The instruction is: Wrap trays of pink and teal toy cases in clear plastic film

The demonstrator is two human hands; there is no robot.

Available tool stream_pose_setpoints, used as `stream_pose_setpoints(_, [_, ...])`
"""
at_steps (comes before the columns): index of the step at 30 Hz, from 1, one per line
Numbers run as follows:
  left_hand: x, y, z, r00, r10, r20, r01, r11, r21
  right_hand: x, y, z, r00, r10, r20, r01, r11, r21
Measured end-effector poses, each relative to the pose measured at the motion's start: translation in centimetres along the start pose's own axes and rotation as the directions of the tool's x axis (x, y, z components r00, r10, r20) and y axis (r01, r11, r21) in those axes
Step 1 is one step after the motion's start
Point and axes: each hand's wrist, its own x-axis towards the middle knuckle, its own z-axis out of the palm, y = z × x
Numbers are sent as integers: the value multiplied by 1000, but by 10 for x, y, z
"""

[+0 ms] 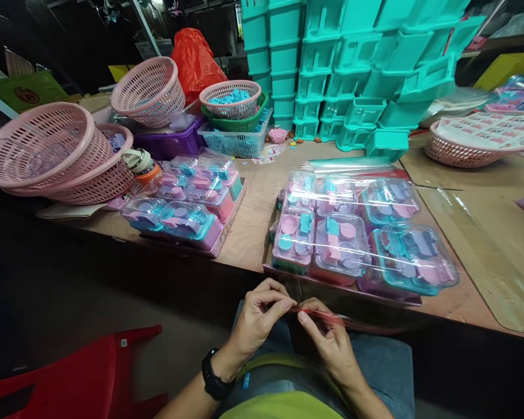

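Head view shows both hands below the near edge of the worktop [253, 224], in front of the right tray [344, 288]. The left hand [254, 323] has its thumb and forefinger pinched close together at one end of a thin reddish plastic strip [329, 318]; the right hand [333, 343] pinches the same strip just beside it, fingers narrow. The right tray is filled with lunch boxes [341, 247], their clear lids on, and clear film [344, 218] lies over them. The strip seems to be a loose edge of that film, so the covering looks laid on but not yet fastened at this side. On the left tray [220, 241], more boxes [187, 221] sit stacked with lids on; glare hides whether film covers them. Behind the right tray, flat plastic sheets [349, 166] lie unused near the teal bins [349, 75].
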Motion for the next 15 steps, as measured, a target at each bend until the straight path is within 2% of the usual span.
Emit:
stream_pose_setpoints(4, [4,-4,-2,997,31,-65,-32,999,-18,-7,29,-13,991,76,-107,-83,995,-63])
stream_pose_setpoints(7, [6,-5,-5,999,-6,-40,5,1000,-17,-9,39,-25,988,122,-96,-129,989,-73])
stream_pose_setpoints(11, [7,-5,-5,999,-45,-18,44,997,-57,0,25,-22,992,128,-4,-128,991,-26])
stream_pose_setpoints(15, [6,-6,-3,999,-34,-32,33,999,-27,13,1,-6,999,-22,30,23,999,-24])
